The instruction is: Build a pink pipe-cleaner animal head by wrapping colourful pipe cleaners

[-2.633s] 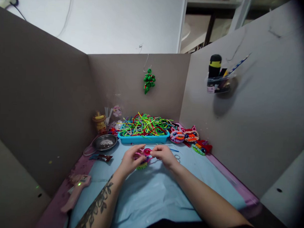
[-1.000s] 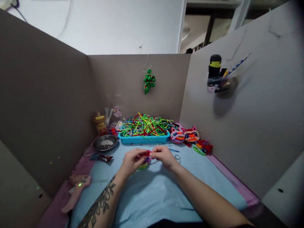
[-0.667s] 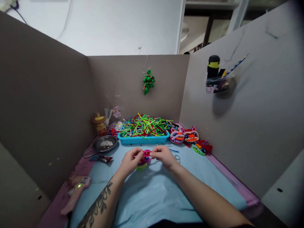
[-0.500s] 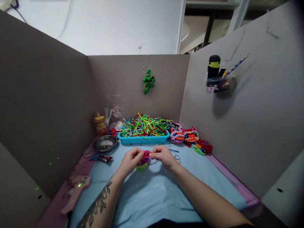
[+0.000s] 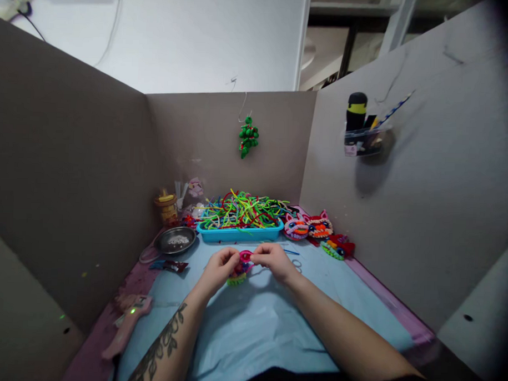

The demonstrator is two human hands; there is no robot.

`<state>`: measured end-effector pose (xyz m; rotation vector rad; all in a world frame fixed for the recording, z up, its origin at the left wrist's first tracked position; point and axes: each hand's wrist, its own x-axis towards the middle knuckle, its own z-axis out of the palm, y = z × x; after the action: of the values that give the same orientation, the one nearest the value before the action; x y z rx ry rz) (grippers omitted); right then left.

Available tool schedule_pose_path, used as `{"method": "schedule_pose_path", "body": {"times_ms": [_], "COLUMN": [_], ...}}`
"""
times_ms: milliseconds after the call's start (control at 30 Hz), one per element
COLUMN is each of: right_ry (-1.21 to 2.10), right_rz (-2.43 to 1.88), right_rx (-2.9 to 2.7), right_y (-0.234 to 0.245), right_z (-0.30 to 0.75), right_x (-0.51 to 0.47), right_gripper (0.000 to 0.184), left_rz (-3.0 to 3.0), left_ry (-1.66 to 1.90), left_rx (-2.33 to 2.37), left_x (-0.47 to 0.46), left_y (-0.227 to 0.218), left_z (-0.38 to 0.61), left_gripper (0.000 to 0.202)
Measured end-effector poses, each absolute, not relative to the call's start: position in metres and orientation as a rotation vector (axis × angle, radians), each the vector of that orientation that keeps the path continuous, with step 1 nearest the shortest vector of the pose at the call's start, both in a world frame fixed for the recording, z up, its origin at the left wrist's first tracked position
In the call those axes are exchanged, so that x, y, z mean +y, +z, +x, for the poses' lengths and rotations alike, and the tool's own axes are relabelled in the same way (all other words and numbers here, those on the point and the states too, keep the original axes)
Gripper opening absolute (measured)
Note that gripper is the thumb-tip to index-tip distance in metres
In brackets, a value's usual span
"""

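Observation:
Between my two hands is a small fuzzy pipe-cleaner figure (image 5: 237, 279), with a lime-green lower edge and red and purple parts above. At its top a pink pipe-cleaner loop (image 5: 246, 253) stands out. My left hand (image 5: 223, 265) is closed, thumb and fingers pinching the loop's left side. On the right side, my right hand (image 5: 271, 259) pinches it the same way. Both hands hover a little above the blue cover (image 5: 257, 329). The fingertips partly hide the figure.
Behind the hands stands a blue tray (image 5: 242, 234) heaped with colourful pipe cleaners. Several finished fuzzy pieces (image 5: 296, 227) lie at the right, near scissors (image 5: 297, 265). To the left are a metal dish (image 5: 175, 241) and a pink glue gun (image 5: 128, 325). Grey panels enclose the table.
Both hands stay almost in place, still pinching. The pink loop at the top of the figure now shows a little rounder and clearer between the fingertips.

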<state>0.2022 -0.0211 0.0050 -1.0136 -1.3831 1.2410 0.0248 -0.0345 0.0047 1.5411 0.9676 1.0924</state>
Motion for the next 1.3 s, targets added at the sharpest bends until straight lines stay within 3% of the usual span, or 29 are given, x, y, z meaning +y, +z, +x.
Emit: {"method": "schedule_pose_path", "body": {"times_ms": [533, 1300], "right_ry": [1.294, 1.243], "right_rz": [-0.980, -1.043], "right_rx": [-1.438, -1.364], "right_y": [0.002, 0.000], "right_z": [0.204, 0.199], "right_x": [-0.021, -0.021], "right_gripper": [0.019, 0.016], "left_rz": [1.523, 2.245], "left_ry": [0.969, 1.341], "left_rx": [0.897, 1.100], "left_x": [-0.036, -0.033], "left_y": [0.008, -0.010], "left_z": [0.020, 0.025], "left_gripper": [0.042, 0.022]}}
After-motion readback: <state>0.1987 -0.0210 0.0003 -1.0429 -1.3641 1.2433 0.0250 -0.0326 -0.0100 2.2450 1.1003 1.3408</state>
